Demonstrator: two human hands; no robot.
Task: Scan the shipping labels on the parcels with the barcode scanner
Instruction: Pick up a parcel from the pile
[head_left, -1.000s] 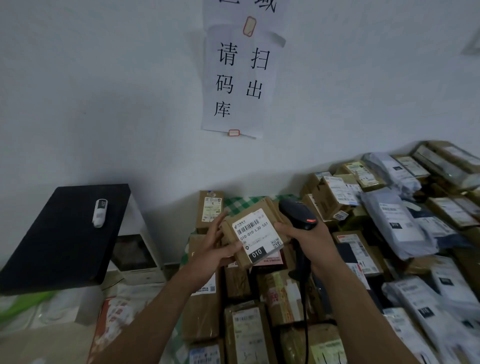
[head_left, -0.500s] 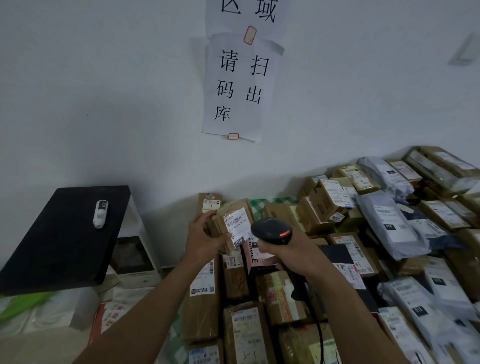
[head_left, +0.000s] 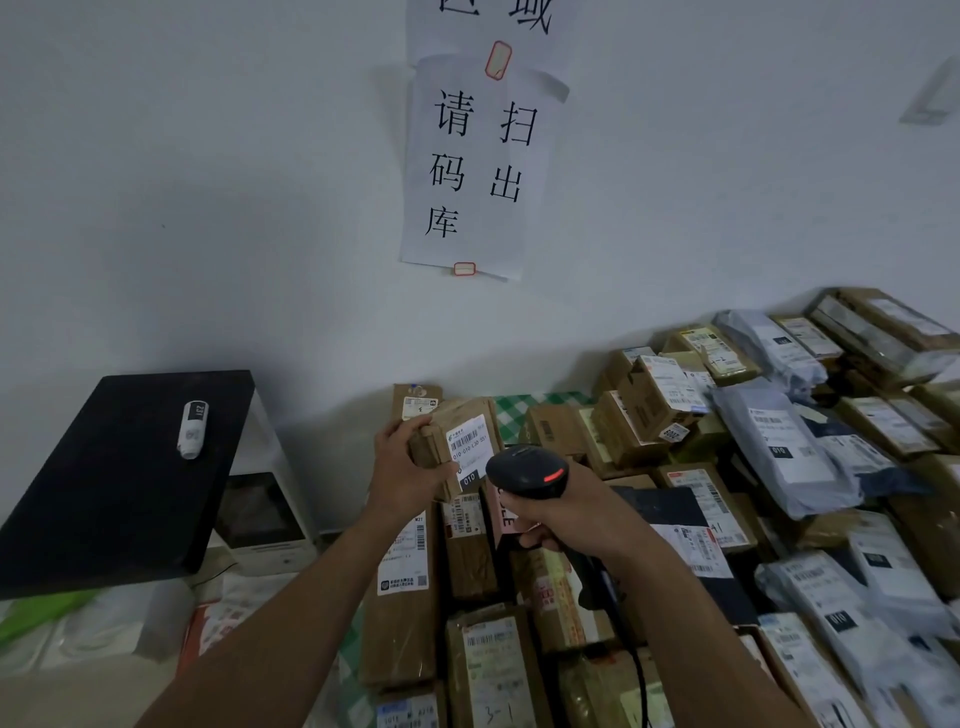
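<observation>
My left hand (head_left: 402, 470) grips a small brown cardboard parcel (head_left: 457, 441) by its left edge, held up above the pile. Its white shipping label (head_left: 469, 447) with a barcode and a black "010" tag faces right, toward the scanner. My right hand (head_left: 571, 519) grips the handle of a black barcode scanner (head_left: 527, 472). The scanner head sits just right of and below the label, with a red light glowing on its back. Its black cable (head_left: 636, 675) trails down toward me.
Several brown boxes and grey poly mailers (head_left: 779, 447) with labels cover a table with a green checked cloth (head_left: 519, 402) against the white wall. A black panel (head_left: 119, 478) with a small white device (head_left: 192, 428) stands at the left. Paper signs (head_left: 478, 161) hang on the wall.
The parcel has turned from facing me to facing right, toward the scanner. My right hand has swung the scanner head left and down so it points at the label.
</observation>
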